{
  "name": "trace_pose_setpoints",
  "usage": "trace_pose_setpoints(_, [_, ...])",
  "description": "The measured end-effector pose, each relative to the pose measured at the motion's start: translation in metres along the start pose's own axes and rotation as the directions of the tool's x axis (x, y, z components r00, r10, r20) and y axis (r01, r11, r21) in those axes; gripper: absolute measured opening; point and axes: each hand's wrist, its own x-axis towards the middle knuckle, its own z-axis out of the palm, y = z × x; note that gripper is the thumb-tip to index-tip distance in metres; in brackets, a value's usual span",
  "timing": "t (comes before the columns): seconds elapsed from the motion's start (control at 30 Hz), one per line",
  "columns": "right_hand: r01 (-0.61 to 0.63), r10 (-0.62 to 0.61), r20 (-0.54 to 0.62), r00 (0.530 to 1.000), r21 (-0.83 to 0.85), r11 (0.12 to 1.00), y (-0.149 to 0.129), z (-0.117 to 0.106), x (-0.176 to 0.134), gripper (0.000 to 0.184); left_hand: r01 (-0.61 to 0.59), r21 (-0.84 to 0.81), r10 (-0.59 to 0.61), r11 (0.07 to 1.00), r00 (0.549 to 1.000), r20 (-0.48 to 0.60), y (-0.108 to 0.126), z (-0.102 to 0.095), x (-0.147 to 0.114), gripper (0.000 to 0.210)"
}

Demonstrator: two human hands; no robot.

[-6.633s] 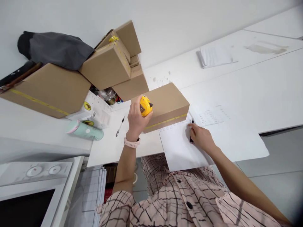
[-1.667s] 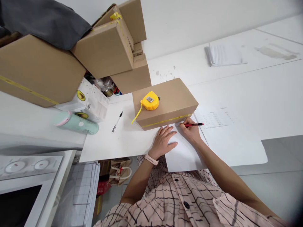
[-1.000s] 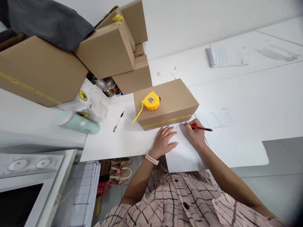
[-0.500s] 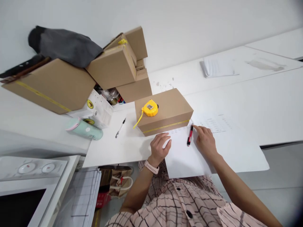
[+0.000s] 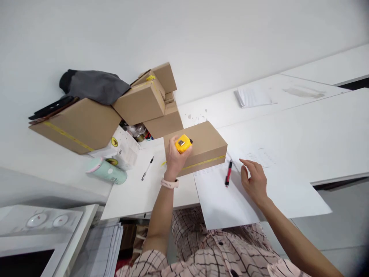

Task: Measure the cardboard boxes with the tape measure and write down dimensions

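Note:
My left hand, with a pink watch band on its wrist, is closed around a yellow tape measure at the top of a brown cardboard box. A bit of the yellow blade shows left of the hand. My right hand hovers at or just over white paper, fingers loosely bent, thumb and index finger apart, holding nothing. Between the box and that hand, a red and black pen lies on the paper. Printed rows run across the sheet beside the box.
Stacked cardboard boxes with a grey cloth stand at the back left. Nearer are a mint bottle, a white carton and another pen. A paper stack lies at the back. A white appliance is at lower left.
My left hand has moved up and left from the box's front edge and taken hold of the tape measure. My right hand has drawn away from the red pen's tip. The view has shifted.

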Motion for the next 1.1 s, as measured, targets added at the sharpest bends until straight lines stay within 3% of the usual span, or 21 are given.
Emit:
trace_pose_setpoints(0.07, [-0.096,0.097,0.005,0.995,0.204,0.974,-0.028,-0.013,0.012,0.024,0.112,-0.268,-0.058,0.957,0.978,0.202,0.014,-0.001,-0.015,0.060])
trace_pose_setpoints(0.1, [-0.190,0.166,0.098,0.981,0.337,0.922,-0.042,-0.018,0.020,0.024,0.193,-0.376,-0.067,0.906,0.944,0.323,0.021,0.000,-0.023,0.059])
trace_pose_setpoints(0.13, [-0.321,0.229,0.245,0.942,0.461,0.828,-0.055,-0.022,0.027,0.026,0.271,-0.448,-0.063,0.852,0.903,0.425,0.027,0.001,-0.031,0.060])
trace_pose_setpoints(0.2, [-0.567,0.234,0.544,0.806,0.599,0.565,-0.078,-0.027,0.043,0.034,0.374,-0.502,-0.063,0.780,0.845,0.532,0.035,0.006,-0.042,0.064])
trace_pose_setpoints(0.27, [-0.702,0.176,0.694,0.698,0.615,0.358,-0.091,-0.027,0.056,0.039,0.409,-0.504,-0.092,0.760,0.837,0.540,0.037,0.010,-0.048,0.067])
trace_pose_setpoints(0.3, [-0.737,0.157,0.729,0.666,0.610,0.293,-0.095,-0.026,0.061,0.039,0.415,-0.503,-0.108,0.758,0.840,0.531,0.036,0.011,-0.049,0.067])
trace_pose_setpoints(0.47, [-0.833,0.110,0.829,0.548,0.531,0.154,-0.099,-0.018,0.079,0.031,0.400,-0.518,-0.115,0.756,0.861,0.495,0.029,-0.001,-0.043,0.068])
trace_pose_setpoints(0.53, [-0.822,0.123,0.815,0.567,0.548,0.156,-0.097,-0.013,0.093,0.030,0.372,-0.506,-0.118,0.778,0.878,0.464,0.026,-0.013,-0.036,0.071])
trace_pose_setpoints(0.7, [-0.703,0.259,0.654,0.711,0.662,0.260,-0.074,0.010,0.151,0.030,0.267,-0.440,-0.172,0.857,0.954,0.245,0.000,-0.058,-0.008,0.069])
trace_pose_setpoints(0.8, [-0.699,0.325,0.619,0.715,0.638,0.323,-0.058,0.031,0.177,0.028,0.260,-0.398,-0.218,0.880,0.965,0.149,-0.026,-0.088,0.010,0.060])
trace_pose_setpoints(0.9, [-0.716,0.367,0.615,0.698,0.585,0.381,-0.051,0.052,0.184,0.027,0.307,-0.370,-0.282,0.877,0.952,0.121,-0.051,-0.110,0.024,0.057])
trace_pose_setpoints(1.0, [-0.715,0.409,0.589,0.697,0.528,0.458,-0.049,0.070,0.180,0.023,0.364,-0.349,-0.343,0.864,0.931,0.123,-0.067,-0.122,0.033,0.054])
trace_pose_setpoints(1.1, [-0.679,0.443,0.532,0.722,0.417,0.605,-0.045,0.079,0.174,0.021,0.394,-0.328,-0.366,0.858,0.919,0.147,-0.076,-0.125,0.040,0.053])
